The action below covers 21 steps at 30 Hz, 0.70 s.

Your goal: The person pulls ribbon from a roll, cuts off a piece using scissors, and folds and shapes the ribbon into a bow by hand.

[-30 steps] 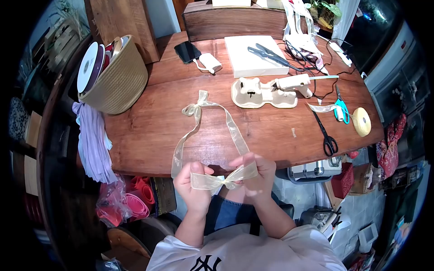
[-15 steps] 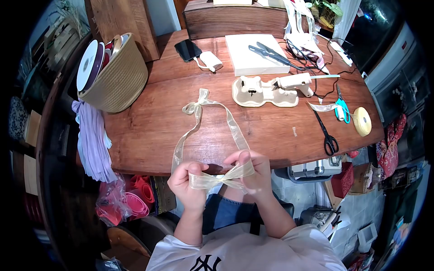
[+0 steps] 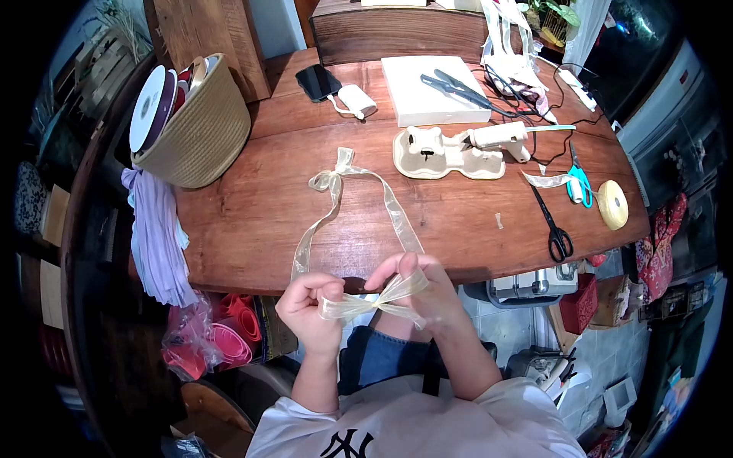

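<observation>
A sheer cream ribbon bow [image 3: 376, 304] is stretched between my hands, just off the table's front edge. My left hand [image 3: 311, 307] pinches its left loop between thumb and fingers. My right hand [image 3: 421, 288] has its thumb and fingers closed on the right loop. From near my hands a long sheer ribbon [image 3: 392, 204] runs up over the table to a second small bow [image 3: 328, 182]. Whether this ribbon joins the held bow is hidden by my hands.
On the wooden table [image 3: 259, 229] lie black scissors [image 3: 558, 243], teal scissors [image 3: 580, 187], a ribbon roll [image 3: 611, 204], a glue gun [image 3: 498, 137] on a moulded tray [image 3: 427, 155], a flat iron [image 3: 458, 90] on a white box [image 3: 427, 113], a phone [image 3: 318, 82] and a basket [image 3: 200, 137].
My left hand has shifted slightly left and my right hand slightly left and down. The held bow's loops have turned and look narrower at the left.
</observation>
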Motion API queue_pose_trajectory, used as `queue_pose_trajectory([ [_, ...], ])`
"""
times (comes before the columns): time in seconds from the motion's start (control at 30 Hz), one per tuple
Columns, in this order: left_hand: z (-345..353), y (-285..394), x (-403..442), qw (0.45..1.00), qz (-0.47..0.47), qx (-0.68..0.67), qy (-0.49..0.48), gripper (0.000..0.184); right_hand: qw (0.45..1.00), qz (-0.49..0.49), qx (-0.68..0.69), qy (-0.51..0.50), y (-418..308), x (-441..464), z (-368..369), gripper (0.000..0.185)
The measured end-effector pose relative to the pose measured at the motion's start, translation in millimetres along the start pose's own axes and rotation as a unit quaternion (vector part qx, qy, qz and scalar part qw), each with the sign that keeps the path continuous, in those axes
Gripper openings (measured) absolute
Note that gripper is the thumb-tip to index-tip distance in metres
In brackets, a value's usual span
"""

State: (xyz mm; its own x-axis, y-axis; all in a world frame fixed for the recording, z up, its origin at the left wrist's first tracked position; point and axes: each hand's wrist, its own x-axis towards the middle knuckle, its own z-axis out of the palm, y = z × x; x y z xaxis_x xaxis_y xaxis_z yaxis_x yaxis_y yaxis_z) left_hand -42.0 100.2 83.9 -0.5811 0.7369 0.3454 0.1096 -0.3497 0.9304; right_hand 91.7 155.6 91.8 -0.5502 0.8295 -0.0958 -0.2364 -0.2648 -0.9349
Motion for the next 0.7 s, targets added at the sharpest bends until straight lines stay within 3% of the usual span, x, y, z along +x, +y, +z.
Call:
queue_pose_trajectory([
  [0.27, -1, -10, -4, 0.992, -0.068, -0.109, -0.001, 0.032, 0.993, 0.021, 0.114, -0.009, -3, -2, 7, 0.074],
  [0.33, 1, -7, -3, 0.987, -0.081, -0.139, -0.009, 0.030, 0.974, 0.077, 0.183, -0.106, -1, -2, -1, 0.076],
  [0.47, 3, -2, -2, 0.992, -0.065, -0.095, -0.057, 0.033, 0.947, 0.149, 0.224, -0.175, 1, -4, -9, 0.077],
  [0.53, 5, -3, -2, 0.992, -0.075, -0.103, -0.025, 0.029, 0.992, 0.046, 0.089, -0.083, -5, -4, 1, 0.076],
  [0.67, -3, -11, -7, 0.990, -0.076, -0.119, 0.008, 0.026, 0.998, -0.018, -0.031, -0.045, 1, -2, -5, 0.068],
  [0.7, -6, -14, -8, 0.992, -0.069, -0.102, 0.019, 0.024, 0.985, -0.108, -0.137, 0.011, 0, -2, -3, 0.063],
])
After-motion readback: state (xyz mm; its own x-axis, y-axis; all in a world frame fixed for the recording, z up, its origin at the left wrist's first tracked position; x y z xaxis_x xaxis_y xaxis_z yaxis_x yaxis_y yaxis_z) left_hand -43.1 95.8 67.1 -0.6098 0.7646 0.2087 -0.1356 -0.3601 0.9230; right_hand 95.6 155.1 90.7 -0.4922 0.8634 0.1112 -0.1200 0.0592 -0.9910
